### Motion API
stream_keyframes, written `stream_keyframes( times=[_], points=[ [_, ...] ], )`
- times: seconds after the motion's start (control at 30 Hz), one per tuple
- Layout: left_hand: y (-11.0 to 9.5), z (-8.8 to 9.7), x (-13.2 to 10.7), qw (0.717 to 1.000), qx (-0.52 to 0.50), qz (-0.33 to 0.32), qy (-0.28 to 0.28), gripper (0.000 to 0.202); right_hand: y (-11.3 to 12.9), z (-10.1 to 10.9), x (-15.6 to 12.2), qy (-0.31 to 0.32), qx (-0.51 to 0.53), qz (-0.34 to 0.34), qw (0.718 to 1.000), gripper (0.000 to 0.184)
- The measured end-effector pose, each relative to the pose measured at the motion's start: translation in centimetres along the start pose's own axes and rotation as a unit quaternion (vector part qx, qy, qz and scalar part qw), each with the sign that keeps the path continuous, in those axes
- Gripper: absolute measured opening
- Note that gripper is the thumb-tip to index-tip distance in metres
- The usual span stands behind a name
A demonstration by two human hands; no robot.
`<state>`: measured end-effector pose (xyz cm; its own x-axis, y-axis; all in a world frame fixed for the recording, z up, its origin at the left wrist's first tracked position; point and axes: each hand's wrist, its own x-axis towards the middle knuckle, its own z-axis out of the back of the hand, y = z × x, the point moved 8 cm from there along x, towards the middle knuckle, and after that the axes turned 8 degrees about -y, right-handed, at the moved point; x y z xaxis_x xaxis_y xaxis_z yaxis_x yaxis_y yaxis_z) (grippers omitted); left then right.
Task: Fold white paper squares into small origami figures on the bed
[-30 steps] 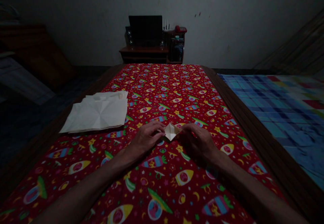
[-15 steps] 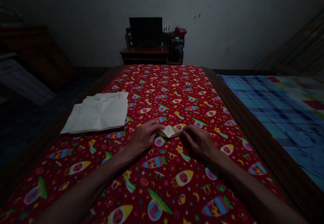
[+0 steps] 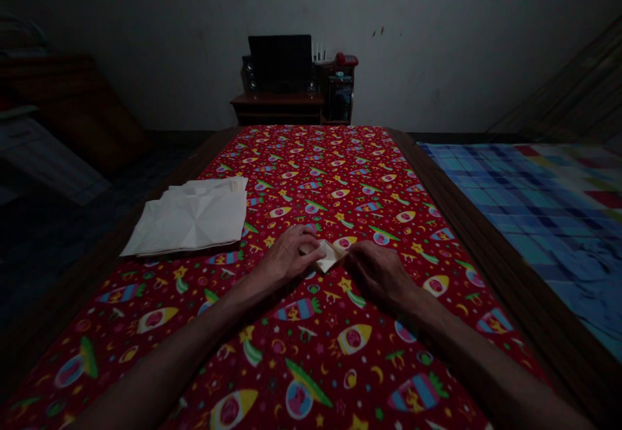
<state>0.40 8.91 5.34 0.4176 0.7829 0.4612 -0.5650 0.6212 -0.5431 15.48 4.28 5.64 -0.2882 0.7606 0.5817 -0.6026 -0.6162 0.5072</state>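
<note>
White folded paper [image 3: 327,260]: over red cloth [image 3: 311,329], right of paper stack [image 3: 194,219] | Grip: your left hand [image 3: 286,255] and right hand [image 3: 381,269] pinch opposite ends | Risk: uneven pull could skew or tear creases

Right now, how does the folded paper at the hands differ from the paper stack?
The folded paper is small, the paper stack much wider. The folded paper makes a compact, pointed shape; the paper stack lies spread out, nearly flat. The left hand and right hand hold the folded paper; neither touches the paper stack. Both are pale, creased paper.
</note>
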Motion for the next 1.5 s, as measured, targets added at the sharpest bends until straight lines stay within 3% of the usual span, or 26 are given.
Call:
stream_keyframes(
  times=[0.17, 0.33, 0.47, 0.63, 0.93, 1.3, 1.4, 1.5],
  points=[
    [-0.7, -0.2, -0.2, 0.999, -0.018, -0.024, -0.020, 0.006, 0.1, -0.1, 0.0, 0.000, -0.006, 0.003, 1.000, 0.014],
    [-1.7, -0.4, -0.9, 0.996, 0.055, -0.070, 0.004, 0.011, 0.7, -0.1, 0.2, 0.009, -0.003, 0.011, 1.000, 0.016],
    [-2.3, -0.4, -1.0, 0.993, 0.095, -0.066, 0.018, 0.016, 0.9, -0.1, 0.2, 0.008, -0.003, 0.022, 1.000, 0.017],
    [-3.1, -0.2, -1.0, 0.993, 0.094, -0.064, -0.007, 0.014, 0.7, -0.3, 0.0, 0.013, -0.006, 0.015, 1.000, 0.015],
    [-2.4, -0.3, -1.0, 0.997, 0.054, -0.041, -0.042, 0.008, 0.6, -0.3, 0.0, 0.016, -0.005, 0.007, 1.000, 0.015],
    [-2.7, -0.2, -1.2, 0.995, 0.026, -0.091, -0.017, 0.007, 0.8, 0.0, 0.3, 0.021, -0.010, 0.009, 1.000, 0.014],
    [-3.0, -0.5, -1.3, 0.995, 0.041, -0.088, 0.010, 0.009, 1.6, 0.3, 0.6, -0.001, 0.017, 0.032, 0.999, 0.012],
    [-3.2, -0.5, -1.3, 0.996, 0.035, -0.082, -0.001, 0.010, 2.7, 0.2, 1.0, -0.034, -0.005, 0.051, 0.998, 0.024]
  ],
)
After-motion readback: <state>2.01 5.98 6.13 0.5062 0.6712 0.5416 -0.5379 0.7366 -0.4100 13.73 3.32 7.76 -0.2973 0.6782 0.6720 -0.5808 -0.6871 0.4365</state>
